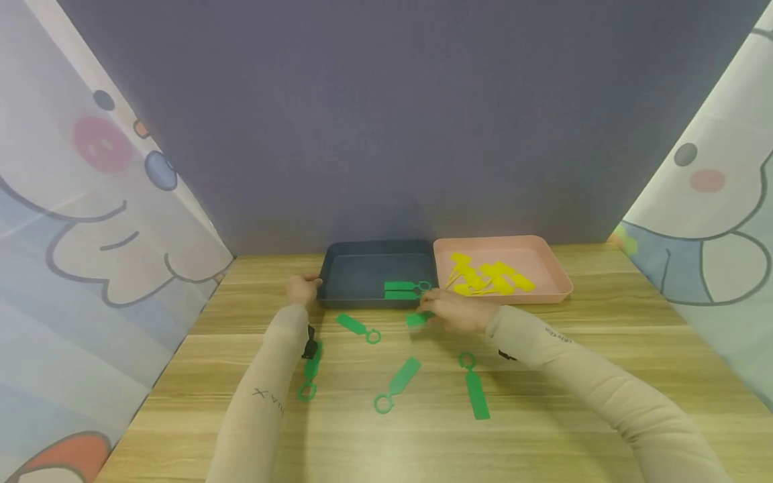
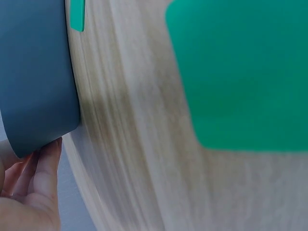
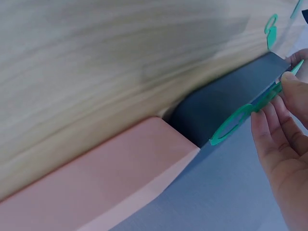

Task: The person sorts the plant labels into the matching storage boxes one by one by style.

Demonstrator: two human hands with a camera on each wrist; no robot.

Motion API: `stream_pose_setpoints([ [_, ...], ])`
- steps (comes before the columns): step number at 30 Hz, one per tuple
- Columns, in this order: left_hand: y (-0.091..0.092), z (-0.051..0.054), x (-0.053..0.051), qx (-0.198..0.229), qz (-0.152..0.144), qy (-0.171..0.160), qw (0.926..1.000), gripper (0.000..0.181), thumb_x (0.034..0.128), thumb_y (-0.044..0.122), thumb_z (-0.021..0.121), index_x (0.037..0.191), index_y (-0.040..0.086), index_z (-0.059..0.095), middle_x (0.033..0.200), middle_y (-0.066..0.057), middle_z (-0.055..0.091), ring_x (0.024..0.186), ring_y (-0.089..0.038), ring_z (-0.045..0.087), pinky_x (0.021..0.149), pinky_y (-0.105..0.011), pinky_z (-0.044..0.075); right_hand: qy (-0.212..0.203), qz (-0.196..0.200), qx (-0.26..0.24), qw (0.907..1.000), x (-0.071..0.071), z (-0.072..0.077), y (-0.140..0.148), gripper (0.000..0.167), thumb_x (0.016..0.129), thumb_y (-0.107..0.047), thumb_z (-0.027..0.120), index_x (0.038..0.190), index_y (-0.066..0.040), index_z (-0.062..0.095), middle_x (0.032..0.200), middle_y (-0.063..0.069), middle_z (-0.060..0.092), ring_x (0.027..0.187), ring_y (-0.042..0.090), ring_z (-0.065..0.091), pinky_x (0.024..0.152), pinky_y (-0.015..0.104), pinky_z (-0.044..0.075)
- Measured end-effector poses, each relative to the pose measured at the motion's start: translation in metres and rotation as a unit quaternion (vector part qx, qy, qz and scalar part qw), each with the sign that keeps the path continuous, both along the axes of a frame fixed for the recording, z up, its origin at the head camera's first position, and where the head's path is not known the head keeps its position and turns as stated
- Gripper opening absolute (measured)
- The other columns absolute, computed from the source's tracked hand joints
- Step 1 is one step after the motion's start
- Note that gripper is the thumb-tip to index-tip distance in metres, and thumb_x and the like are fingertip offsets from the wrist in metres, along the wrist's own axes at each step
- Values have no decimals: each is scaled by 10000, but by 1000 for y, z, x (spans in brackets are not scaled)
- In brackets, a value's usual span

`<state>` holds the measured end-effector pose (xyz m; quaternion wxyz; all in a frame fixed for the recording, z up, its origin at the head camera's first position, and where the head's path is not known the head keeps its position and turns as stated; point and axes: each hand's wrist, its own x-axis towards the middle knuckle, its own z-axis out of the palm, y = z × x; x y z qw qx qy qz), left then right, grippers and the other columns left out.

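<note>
My left hand (image 1: 302, 290) holds the left wall of a dark blue tray (image 1: 356, 272). In the left wrist view the thumb and fingers (image 2: 45, 171) lie on either side of the tray's rim. Between thumb and fingertips my right hand (image 1: 455, 310) pinches a green ring-ended tag (image 1: 417, 319), over the tray's front edge. The right wrist view shows this tag's ring (image 3: 231, 124) hanging out past the fingers. Two more green tags (image 1: 400, 286) lie side by side inside the dark tray, at its right end.
A pink tray (image 1: 552, 290) with several yellow tags (image 1: 498, 270) adjoins the dark tray on the right. On the wooden table in front lie loose green tags (image 1: 403, 377), (image 1: 477, 396), (image 1: 352, 325), one tag (image 1: 313, 365) beside the left forearm. A grey panel (image 1: 386, 134) rises behind.
</note>
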<state>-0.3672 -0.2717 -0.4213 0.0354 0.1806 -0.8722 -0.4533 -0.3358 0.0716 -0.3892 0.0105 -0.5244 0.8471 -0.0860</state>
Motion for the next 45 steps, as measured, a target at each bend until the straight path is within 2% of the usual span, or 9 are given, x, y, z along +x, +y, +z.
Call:
stream_pose_setpoints([
  [5,-1,1,1,73,-49,-58,9999,342,942,170,492,1246,22,545,1340,-198,479,1256,-378,413,1037,-473,366,186,88,-117,9997,-3,7,-3,299,803,-33,666,1094,24,622,1036,99,585,970,226,571,856,285,510],
  [12,-2,-1,0,16,-40,20,10000,339,939,172,498,1239,26,556,1320,-193,502,1254,-370,417,1030,-468,374,385,-7,-47,9992,-9,19,-8,297,822,-67,662,1104,16,618,1044,96,593,1003,236,560,919,338,484],
  [16,2,3,6,83,-68,31,9999,341,946,173,489,1247,23,547,1332,-195,489,1264,-371,404,1032,-468,373,439,-116,-69,9989,-13,23,-10,284,827,-64,659,1101,4,628,1050,98,587,988,229,567,877,318,500],
  [21,2,4,7,178,-56,41,9998,341,947,166,486,1251,20,541,1339,-190,484,1278,-362,390,1044,-461,361,431,-295,-72,9986,-22,28,-13,272,835,-59,649,1102,-8,633,1056,97,586,985,229,568,837,296,507],
  [28,2,1,3,137,-3,68,9999,335,941,159,491,1238,15,552,1337,-196,483,1267,-366,402,1038,-464,366,41,-598,44,9982,-33,35,-16,292,861,-67,617,1150,-21,610,1090,82,580,1028,229,570,882,298,500],
  [35,1,-2,1,238,14,-11,9997,329,938,155,499,1234,24,557,1345,-187,478,1259,-366,413,1025,-465,382,118,-587,90,9982,-49,33,-28,293,826,-42,652,1114,6,629,1064,133,594,984,263,588,836,320,516],
  [40,0,-2,0,245,25,38,9997,331,941,151,493,1238,16,551,1345,-194,475,1267,-367,402,1030,-462,377,-262,-720,23,9971,-59,32,-47,302,836,-15,629,1133,36,609,1121,168,593,1032,290,586,878,333,512],
  [45,-1,-4,-2,77,66,161,9998,319,930,148,510,1211,11,576,1309,-201,509,1243,-363,432,1020,-456,387,-689,-916,76,9934,-67,27,-68,311,859,-20,599,1166,28,588,1171,157,572,1086,289,558,935,343,480],
])
